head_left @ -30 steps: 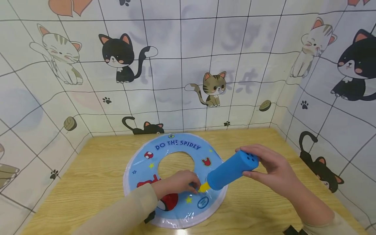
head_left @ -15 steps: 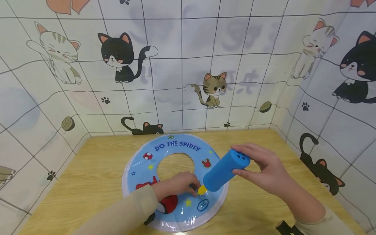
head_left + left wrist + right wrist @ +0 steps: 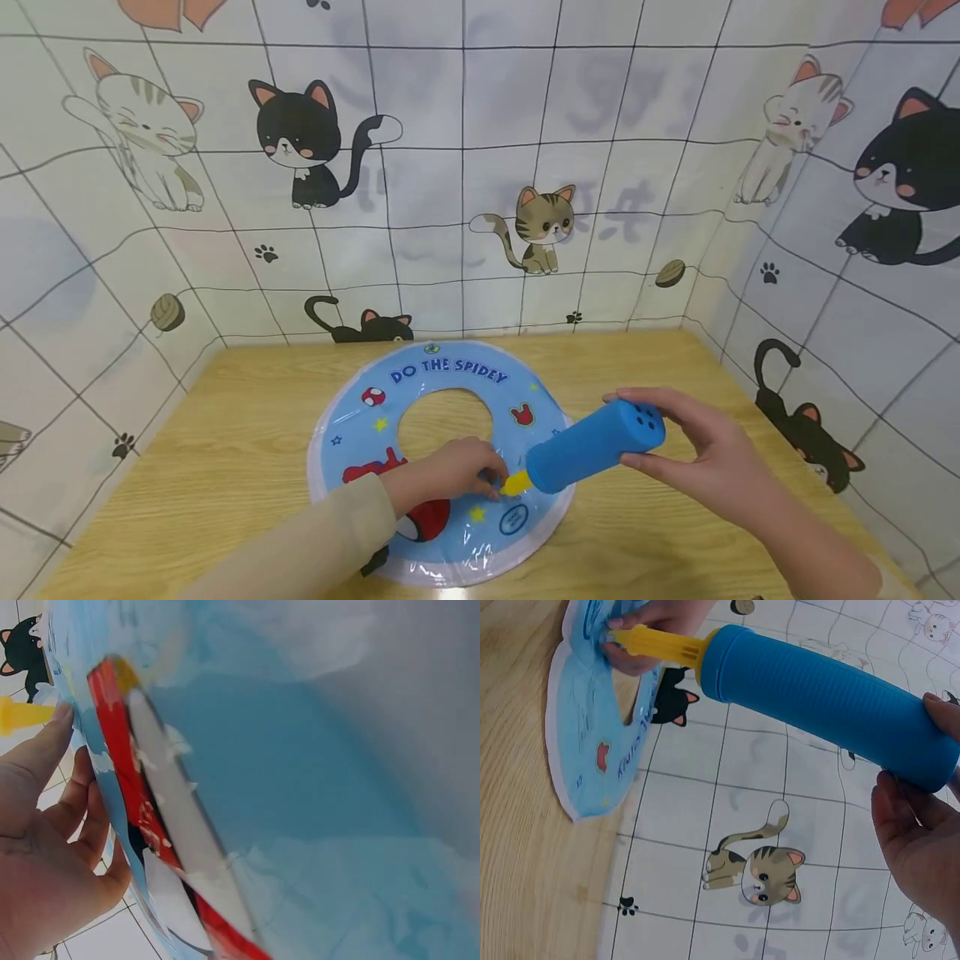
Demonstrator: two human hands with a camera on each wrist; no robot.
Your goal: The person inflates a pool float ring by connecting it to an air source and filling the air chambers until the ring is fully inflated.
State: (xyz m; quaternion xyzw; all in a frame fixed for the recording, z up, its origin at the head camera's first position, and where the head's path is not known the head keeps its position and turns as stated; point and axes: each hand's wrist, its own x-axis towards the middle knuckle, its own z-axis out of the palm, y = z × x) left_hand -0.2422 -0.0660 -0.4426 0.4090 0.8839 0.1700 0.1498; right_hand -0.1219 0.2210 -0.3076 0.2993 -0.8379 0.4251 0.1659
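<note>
If the blue ribbed plastic cylinder pump [image 3: 592,450] tilts, its tapered yellow plastic nozzle [image 3: 517,482] could slide off line, because your right hand [image 3: 712,450] grips only the far end and a small turn there swings the tip widely. The flat, glossy light-blue plastic swim ring [image 3: 513,387] looks slack, so a hard push might fold or drag it across the pale wood-grain table [image 3: 225,433]. If your left hand [image 3: 465,471] loosens, the film could slip away from the tip.

Your left thumb and fingers pinch the ring's film on the right side of its hole, and the nozzle tip sits right at that pinch; you can't tell whether it is seated, since your fingers hide the spot. The pump slants up from there into your right thumb and fingers, held clear of the table.
</note>
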